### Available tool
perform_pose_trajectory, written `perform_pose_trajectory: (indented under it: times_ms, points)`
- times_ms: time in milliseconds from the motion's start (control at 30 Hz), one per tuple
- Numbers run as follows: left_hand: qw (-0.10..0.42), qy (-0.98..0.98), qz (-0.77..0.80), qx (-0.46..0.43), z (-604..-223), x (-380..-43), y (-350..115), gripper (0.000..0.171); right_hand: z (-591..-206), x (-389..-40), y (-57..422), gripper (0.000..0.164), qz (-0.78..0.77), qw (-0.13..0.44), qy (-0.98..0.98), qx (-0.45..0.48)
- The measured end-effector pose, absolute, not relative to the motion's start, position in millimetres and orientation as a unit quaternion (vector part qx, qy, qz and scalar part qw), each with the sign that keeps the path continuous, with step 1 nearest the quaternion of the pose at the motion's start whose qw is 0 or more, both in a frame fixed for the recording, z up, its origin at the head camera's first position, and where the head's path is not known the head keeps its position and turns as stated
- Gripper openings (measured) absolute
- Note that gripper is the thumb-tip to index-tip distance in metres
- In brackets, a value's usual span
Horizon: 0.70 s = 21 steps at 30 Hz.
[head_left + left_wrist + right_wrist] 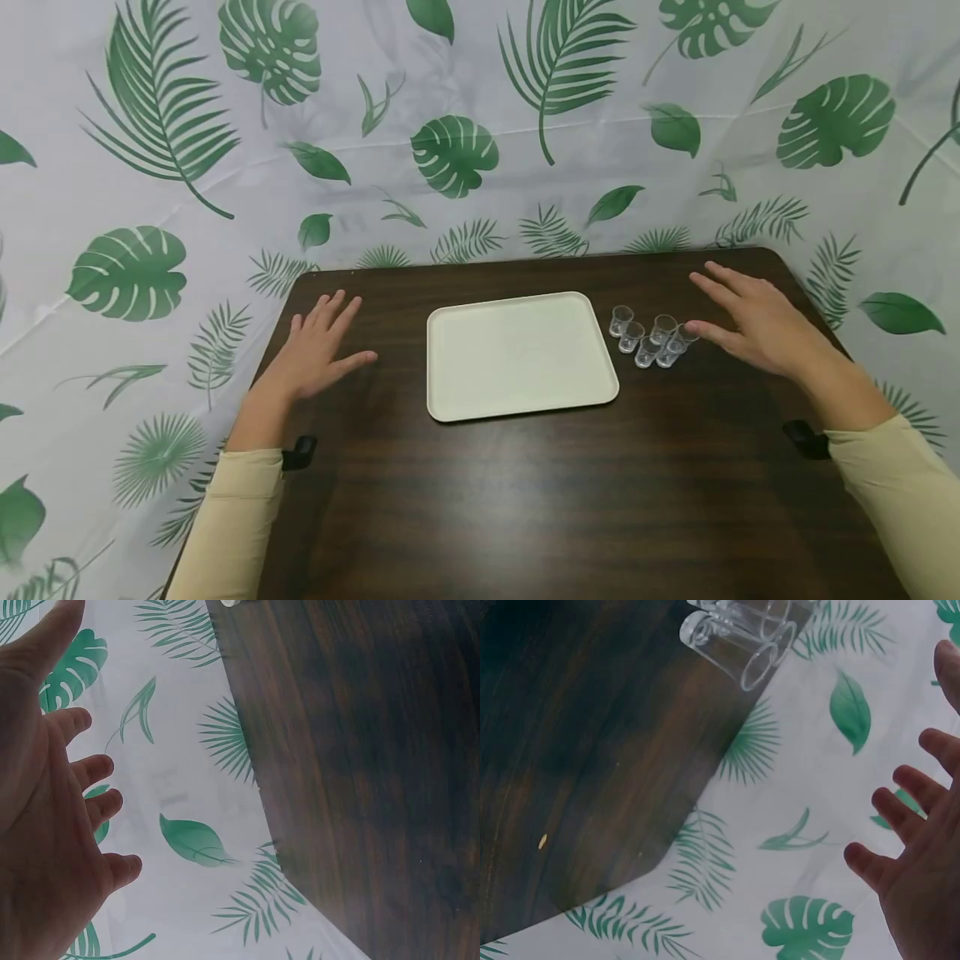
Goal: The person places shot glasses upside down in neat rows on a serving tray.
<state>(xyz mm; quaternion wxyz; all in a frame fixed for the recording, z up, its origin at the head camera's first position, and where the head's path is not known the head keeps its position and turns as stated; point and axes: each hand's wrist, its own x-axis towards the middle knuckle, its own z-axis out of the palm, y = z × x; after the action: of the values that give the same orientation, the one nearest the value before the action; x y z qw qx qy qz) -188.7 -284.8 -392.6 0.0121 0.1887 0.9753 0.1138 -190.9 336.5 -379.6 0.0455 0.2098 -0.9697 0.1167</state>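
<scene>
white cloth (360, 192), softly creased and printed with green leaves and fronds, is filling the background and hanging behind and beside the counter (525, 492). the counter is showing a dark brown wood grain and rounded far corners, its surface catching a pale glare. on it a cream tray (521, 354), a smooth rounded rectangle with a thin raised rim, is lying flat in the far half. pale yellow sleeves (240, 508) are covering both forearms, and dark wrist devices (302, 452) are jutting inward from them. left of the tray, the left hand (309, 352) is hovering, its fingers (345, 317) spreading apart, released; on the other side the right hand (761, 321) is hovering too, its fingers also spreading, released. clear, round-mouthed cups (647, 352) are standing upright in a tight cluster between the tray and the right hand.

the head view is taking in both hands, tray and cups together; the left wrist view is showing the left palm instead. the right wrist view is revealing the cups' disc-like bases, the gap separating them from the right hand, and a tiny tan fleck (543, 841) lying on the counter.
</scene>
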Motion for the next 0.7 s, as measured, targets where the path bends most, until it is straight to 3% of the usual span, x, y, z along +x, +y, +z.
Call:
perform_pose_trajectory:
  times_ms: [367, 700]
  points:
    - [0.028, 0.976, 0.117, 0.183, -406, -188, -285, 0.094, -387, -196, 333, 0.098, 0.115, 0.01, -0.97, 0.215]
    - [0.055, 0.973, 0.133, 0.182, -432, -188, -275, 0.096, -413, -207, 337, 0.095, 0.158, -0.066, -0.968, 0.181]
